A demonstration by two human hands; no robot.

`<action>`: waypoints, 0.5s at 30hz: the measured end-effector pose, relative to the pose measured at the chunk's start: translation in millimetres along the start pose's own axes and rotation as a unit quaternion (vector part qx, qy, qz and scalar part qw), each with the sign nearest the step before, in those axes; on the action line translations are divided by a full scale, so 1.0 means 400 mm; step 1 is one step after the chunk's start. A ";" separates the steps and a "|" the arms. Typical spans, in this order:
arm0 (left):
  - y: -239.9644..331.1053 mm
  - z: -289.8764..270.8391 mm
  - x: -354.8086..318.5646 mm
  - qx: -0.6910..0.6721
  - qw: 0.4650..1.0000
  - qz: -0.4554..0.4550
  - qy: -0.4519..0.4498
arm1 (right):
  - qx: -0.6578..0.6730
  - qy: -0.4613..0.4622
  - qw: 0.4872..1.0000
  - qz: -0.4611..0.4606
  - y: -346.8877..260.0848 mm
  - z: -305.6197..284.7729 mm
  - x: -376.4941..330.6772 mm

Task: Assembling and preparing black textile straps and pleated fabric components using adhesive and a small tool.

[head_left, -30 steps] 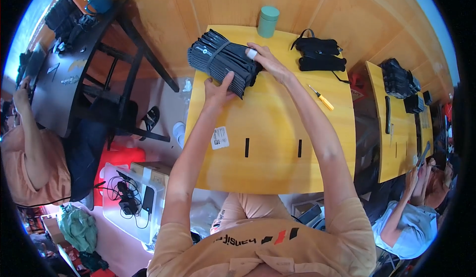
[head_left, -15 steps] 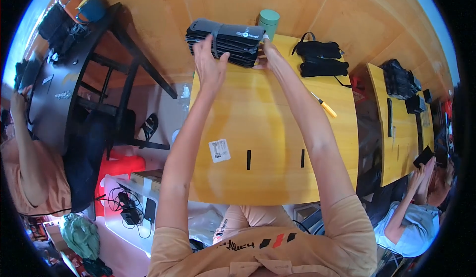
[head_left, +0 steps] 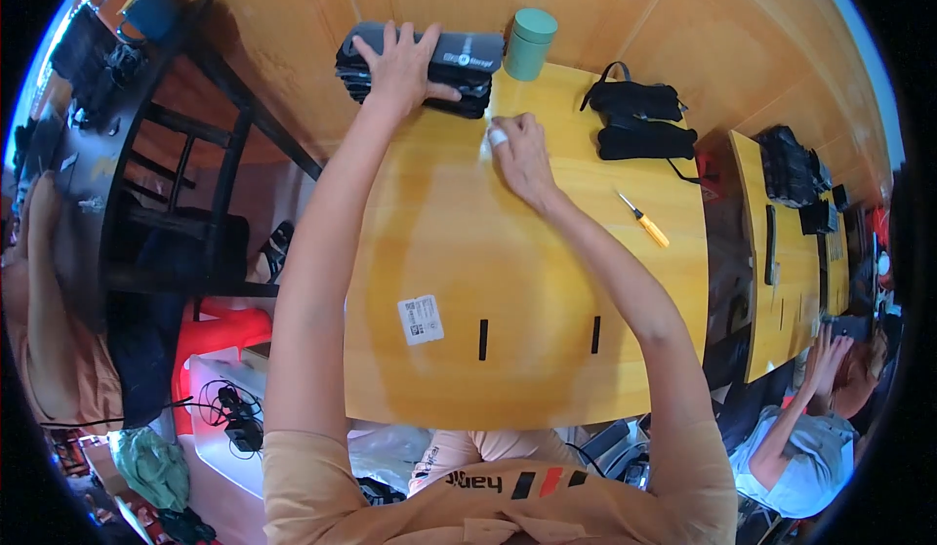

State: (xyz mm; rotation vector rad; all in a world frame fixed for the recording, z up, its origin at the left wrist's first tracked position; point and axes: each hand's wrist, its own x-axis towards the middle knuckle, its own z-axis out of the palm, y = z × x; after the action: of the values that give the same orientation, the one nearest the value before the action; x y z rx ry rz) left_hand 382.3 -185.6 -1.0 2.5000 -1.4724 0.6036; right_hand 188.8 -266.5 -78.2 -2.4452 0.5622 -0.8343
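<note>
While the left hand (head_left: 405,62) is lying spread, its grip wide, on the stack of black pouches (head_left: 420,67) at upper centre of the frame, pressing evenly should be keeping it square; the right hand (head_left: 522,155) is resting below-right, grip narrow and holding nothing, on the yellow worktop (head_left: 517,282).

Left hand (head_left: 402,62) flat on black stack (head_left: 422,70).
</note>
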 end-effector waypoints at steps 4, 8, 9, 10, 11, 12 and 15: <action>0.022 0.054 0.069 -0.032 0.999 -0.036 -0.019 | -0.140 -0.041 0.988 -0.055 -0.013 0.021 -0.044; 0.006 0.082 0.112 -0.027 0.998 -0.051 0.014 | -0.147 -0.070 0.986 -0.043 -0.020 0.019 -0.041; -0.008 0.087 0.118 -0.024 0.998 -0.042 0.038 | -0.143 -0.067 0.986 -0.047 -0.027 0.020 -0.038; -0.017 0.093 0.127 -0.023 0.997 -0.032 0.064 | -0.140 -0.062 0.987 -0.051 -0.029 0.019 -0.035; -0.017 0.101 0.129 -0.043 0.994 -0.025 0.101 | -0.140 -0.064 0.987 -0.048 -0.026 0.019 -0.036; -0.015 0.109 0.126 -0.043 0.994 -0.024 0.098 | -0.142 -0.062 0.987 -0.048 -0.024 0.020 -0.039; 0.001 0.099 0.141 -0.065 0.995 -0.033 0.065 | -0.151 -0.054 0.986 -0.045 -0.011 0.019 -0.034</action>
State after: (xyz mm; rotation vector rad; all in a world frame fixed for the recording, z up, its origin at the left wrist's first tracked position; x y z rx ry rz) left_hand 415.9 -244.5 -12.6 2.3528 -1.3330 0.6249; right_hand 184.9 -253.4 -87.0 -2.7918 0.5767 -0.6865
